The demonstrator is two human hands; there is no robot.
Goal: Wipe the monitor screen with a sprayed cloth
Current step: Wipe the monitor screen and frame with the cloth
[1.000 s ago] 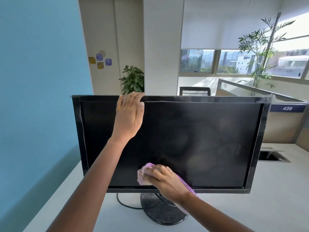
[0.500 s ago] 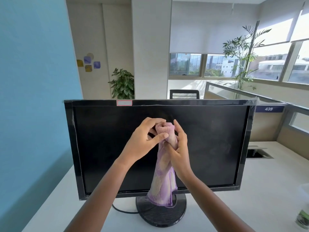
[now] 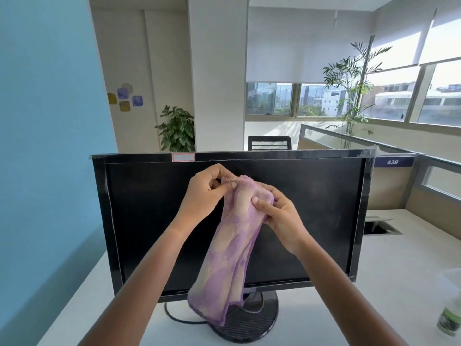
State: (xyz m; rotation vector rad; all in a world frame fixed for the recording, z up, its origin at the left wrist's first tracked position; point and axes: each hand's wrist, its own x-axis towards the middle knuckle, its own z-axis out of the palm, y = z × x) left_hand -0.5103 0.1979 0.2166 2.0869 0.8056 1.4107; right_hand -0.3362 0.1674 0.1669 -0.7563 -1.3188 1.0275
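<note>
Fingers (image 3: pixel 225 187): curled on both sides and pinching the cloth (image 3: pixel 232 258) at its top, centre frame.
Left hand (image 3: pixel 204 193): thumb and forefinger nip the cloth's upper corner, other fingers tucked in.
Right hand (image 3: pixel 284 221): thumb pressed into the front of the fold, remaining fingers wrapped behind it.
Cloth: purple and cream, fluffy, hanging long from the two grips down to lower centre, in front of the screen. Whether it touches the glass, can't tell.
Bottle (image 3: pixel 449 318): blurred, at the lower right edge, on the desk (image 3: pixel 374 283).
Desk: white, with a rectangular cutout (image 3: pixel 379 227) at right.
Stand (image 3: pixel 249 325): round black base, lower centre, partly behind the cloth's hem. A cable (image 3: pixel 172 316) loops out to its left.
Monitor (image 3: pixel 324 208): black, screen dark, upright, filling mid frame. Small red-edged sticker (image 3: pixel 183 157) on the top bezel, left of centre.
Sign (image 3: pixel 392 162): "439", white on blue, just right of the monitor's top corner.
Chair (image 3: pixel 269 143): black mesh back peeking over the monitor.
Plant (image 3: pixel 178 131): bushy, upper centre-left.
Tall plant (image 3: pixel 349 91): thin, upper right, by the windows (image 3: pixel 274 98).
Wall (image 3: pixel 45 121): blue, all down the left.
</note>
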